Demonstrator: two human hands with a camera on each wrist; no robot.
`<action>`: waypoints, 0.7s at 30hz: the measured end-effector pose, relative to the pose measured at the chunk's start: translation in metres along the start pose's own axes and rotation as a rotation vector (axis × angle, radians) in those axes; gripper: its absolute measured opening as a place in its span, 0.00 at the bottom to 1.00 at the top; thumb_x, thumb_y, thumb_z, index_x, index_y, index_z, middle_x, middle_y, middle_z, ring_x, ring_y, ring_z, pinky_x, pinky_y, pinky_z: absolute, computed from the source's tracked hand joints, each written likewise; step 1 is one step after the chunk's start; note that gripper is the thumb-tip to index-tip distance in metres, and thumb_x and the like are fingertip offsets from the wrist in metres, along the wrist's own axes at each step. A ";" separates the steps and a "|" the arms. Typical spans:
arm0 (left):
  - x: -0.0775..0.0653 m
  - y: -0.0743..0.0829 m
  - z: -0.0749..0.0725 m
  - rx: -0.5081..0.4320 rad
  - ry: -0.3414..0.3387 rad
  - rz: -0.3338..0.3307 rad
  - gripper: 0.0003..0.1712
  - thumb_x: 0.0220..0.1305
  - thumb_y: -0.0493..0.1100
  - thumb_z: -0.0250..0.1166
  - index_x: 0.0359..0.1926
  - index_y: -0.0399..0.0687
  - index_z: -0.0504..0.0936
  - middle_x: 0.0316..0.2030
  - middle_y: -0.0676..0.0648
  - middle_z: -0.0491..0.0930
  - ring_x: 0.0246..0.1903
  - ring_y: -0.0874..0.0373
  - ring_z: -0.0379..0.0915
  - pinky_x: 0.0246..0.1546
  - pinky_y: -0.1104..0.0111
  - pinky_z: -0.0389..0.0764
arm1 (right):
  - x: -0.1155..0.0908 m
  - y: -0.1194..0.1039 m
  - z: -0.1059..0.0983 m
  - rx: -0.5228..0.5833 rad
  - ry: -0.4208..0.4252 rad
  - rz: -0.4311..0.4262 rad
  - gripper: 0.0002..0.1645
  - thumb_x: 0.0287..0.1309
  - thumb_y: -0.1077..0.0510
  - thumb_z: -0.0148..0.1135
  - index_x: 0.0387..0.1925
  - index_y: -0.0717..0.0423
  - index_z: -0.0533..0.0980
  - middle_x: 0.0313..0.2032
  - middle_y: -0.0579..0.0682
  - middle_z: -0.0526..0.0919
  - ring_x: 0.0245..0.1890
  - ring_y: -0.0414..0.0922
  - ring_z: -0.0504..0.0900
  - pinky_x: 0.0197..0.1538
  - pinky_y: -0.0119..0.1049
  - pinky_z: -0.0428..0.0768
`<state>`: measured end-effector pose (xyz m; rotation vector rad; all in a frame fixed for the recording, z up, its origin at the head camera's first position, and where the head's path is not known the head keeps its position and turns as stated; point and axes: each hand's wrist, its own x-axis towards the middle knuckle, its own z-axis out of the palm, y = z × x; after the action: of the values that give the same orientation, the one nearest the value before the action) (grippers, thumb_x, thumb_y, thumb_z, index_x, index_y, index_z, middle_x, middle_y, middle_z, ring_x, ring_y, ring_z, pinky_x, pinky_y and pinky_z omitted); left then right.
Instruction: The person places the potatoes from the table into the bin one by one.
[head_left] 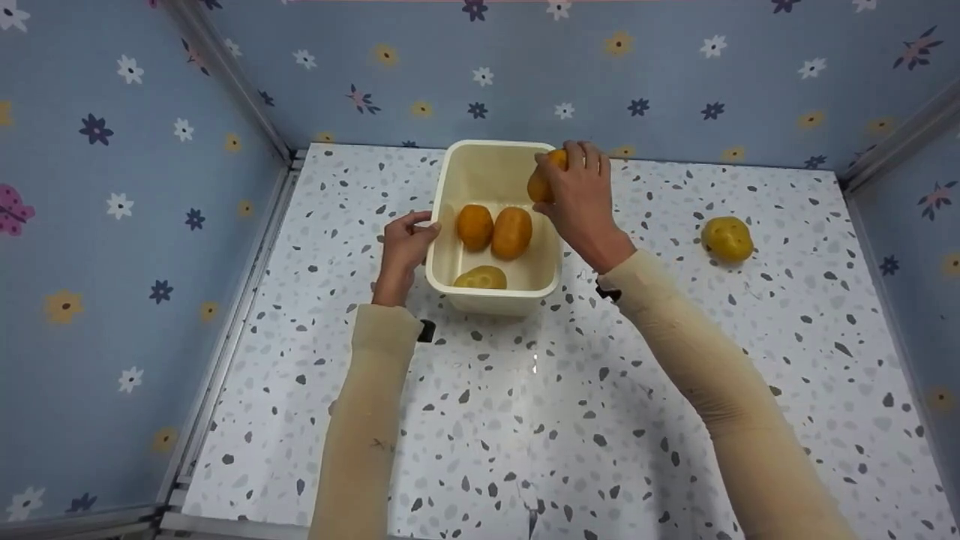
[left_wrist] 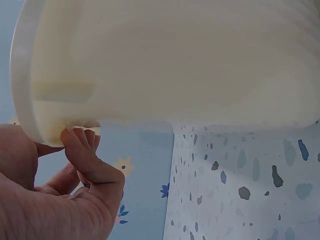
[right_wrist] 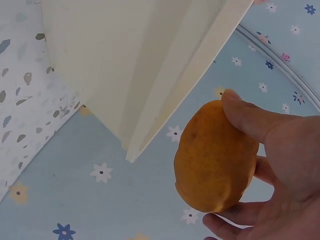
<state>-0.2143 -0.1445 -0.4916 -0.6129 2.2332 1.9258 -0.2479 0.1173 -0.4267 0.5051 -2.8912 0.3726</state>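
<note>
A cream plastic bin (head_left: 495, 293) stands at the back of the table. My left hand (head_left: 406, 244) grips its left rim, thumb over the edge and fingers underneath, as the left wrist view shows with the bin wall (left_wrist: 190, 65). An orange-brown potato (right_wrist: 216, 157) is held by my right hand (head_left: 581, 199) between thumb and fingers, over the bin's back right rim. Inside the bin lie two orange-brown potatoes, one to the left (head_left: 475, 227) and another beside it (head_left: 512, 233). A yellow potato (head_left: 481, 277) lies near the front wall, partly hidden by the rim.
Another yellow potato (head_left: 727, 240) lies on the speckled white table (head_left: 480, 420), to the right of the bin. Flower-patterned blue panels (head_left: 525, 67) enclose the back and both sides, with metal rails (head_left: 247, 277) along the left edge.
</note>
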 end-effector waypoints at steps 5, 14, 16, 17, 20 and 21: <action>-0.001 0.000 0.000 -0.008 -0.001 0.007 0.22 0.75 0.40 0.65 0.66 0.38 0.81 0.43 0.42 0.82 0.33 0.58 0.80 0.23 0.74 0.78 | 0.006 -0.008 0.001 -0.020 -0.025 0.002 0.39 0.63 0.50 0.77 0.73 0.51 0.74 0.71 0.66 0.68 0.74 0.64 0.62 0.78 0.60 0.57; 0.000 -0.001 0.001 -0.017 0.001 0.026 0.21 0.74 0.39 0.66 0.65 0.37 0.82 0.40 0.44 0.81 0.31 0.59 0.80 0.23 0.74 0.79 | 0.014 -0.018 0.002 -0.024 -0.070 -0.001 0.39 0.63 0.49 0.77 0.73 0.51 0.73 0.70 0.66 0.68 0.73 0.64 0.62 0.78 0.60 0.57; 0.000 -0.001 0.001 -0.021 0.006 0.027 0.21 0.74 0.38 0.66 0.64 0.36 0.82 0.39 0.45 0.80 0.31 0.59 0.79 0.23 0.74 0.79 | 0.016 -0.021 0.003 -0.030 -0.081 -0.001 0.39 0.63 0.49 0.77 0.73 0.51 0.73 0.70 0.66 0.68 0.73 0.64 0.62 0.78 0.61 0.57; 0.000 -0.001 0.001 -0.023 0.008 0.026 0.21 0.74 0.38 0.66 0.64 0.37 0.83 0.38 0.45 0.80 0.31 0.59 0.79 0.23 0.74 0.79 | 0.017 -0.022 0.003 -0.034 -0.085 -0.003 0.40 0.63 0.49 0.77 0.73 0.51 0.73 0.70 0.66 0.68 0.73 0.64 0.62 0.77 0.61 0.57; 0.000 -0.001 0.002 -0.033 0.012 0.026 0.21 0.73 0.38 0.66 0.64 0.36 0.83 0.37 0.47 0.80 0.31 0.58 0.80 0.23 0.74 0.79 | 0.020 -0.025 0.004 -0.049 -0.094 -0.005 0.41 0.63 0.49 0.77 0.73 0.52 0.73 0.69 0.67 0.68 0.72 0.65 0.63 0.77 0.61 0.58; 0.001 -0.001 0.002 -0.032 0.014 0.027 0.21 0.73 0.38 0.66 0.64 0.36 0.83 0.37 0.47 0.80 0.31 0.58 0.80 0.22 0.74 0.79 | 0.021 -0.026 0.004 -0.051 -0.099 -0.004 0.41 0.63 0.48 0.77 0.73 0.52 0.73 0.69 0.67 0.68 0.72 0.65 0.63 0.77 0.61 0.58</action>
<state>-0.2145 -0.1432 -0.4934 -0.6051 2.2343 1.9801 -0.2584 0.0863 -0.4205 0.5347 -2.9856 0.2799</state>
